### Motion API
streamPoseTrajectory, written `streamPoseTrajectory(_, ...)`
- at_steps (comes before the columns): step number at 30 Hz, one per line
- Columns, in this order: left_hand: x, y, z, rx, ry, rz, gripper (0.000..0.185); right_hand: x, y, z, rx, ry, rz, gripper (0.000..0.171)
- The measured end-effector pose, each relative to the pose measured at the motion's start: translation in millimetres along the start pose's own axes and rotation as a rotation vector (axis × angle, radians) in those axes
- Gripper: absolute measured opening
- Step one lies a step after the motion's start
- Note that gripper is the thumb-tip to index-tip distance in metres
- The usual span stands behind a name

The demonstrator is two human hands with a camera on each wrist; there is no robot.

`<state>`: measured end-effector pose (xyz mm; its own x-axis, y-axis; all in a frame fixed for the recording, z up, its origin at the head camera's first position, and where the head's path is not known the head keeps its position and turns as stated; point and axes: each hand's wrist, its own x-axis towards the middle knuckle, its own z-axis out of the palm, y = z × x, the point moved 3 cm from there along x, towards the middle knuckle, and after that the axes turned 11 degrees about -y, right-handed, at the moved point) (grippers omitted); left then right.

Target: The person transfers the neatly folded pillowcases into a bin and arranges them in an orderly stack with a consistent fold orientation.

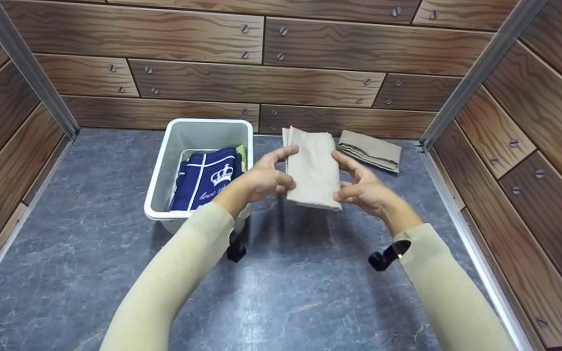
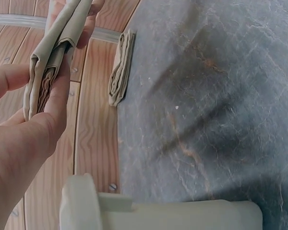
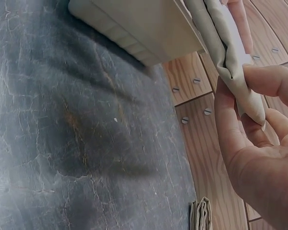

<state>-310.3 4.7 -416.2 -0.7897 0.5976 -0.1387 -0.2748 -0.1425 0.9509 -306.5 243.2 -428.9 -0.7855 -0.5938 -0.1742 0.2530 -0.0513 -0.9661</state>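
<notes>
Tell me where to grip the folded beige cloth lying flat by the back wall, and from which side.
Best guess: the folded cloth lies flat on the table, its layered edge facing the person. Come in low from that near side and pinch the whole stack across its thickness at the middle. The far side sits close to the wall, leaving little room there. Both hands currently hold another cloth.

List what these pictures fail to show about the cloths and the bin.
- Bin contents, head view: only the blue crown cloth and a green edge show; the left hand and bin wall hide the rest.
- Blue cloth's lettering: too small, partly covered.
- Folded beige cloth, wrist views: upper part cut off by the frame edge.
- Second beige cloth: layer count unclear.
</notes>
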Motion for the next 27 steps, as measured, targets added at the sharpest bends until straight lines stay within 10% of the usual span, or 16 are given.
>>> streamPoseTrajectory(27, -12.1, 11.7, -18.7, 0.006, 0.017, -0.002, 0.095, 21.2, -14.8, 22.3, -0.028, -0.013, 0.013, 0.11)
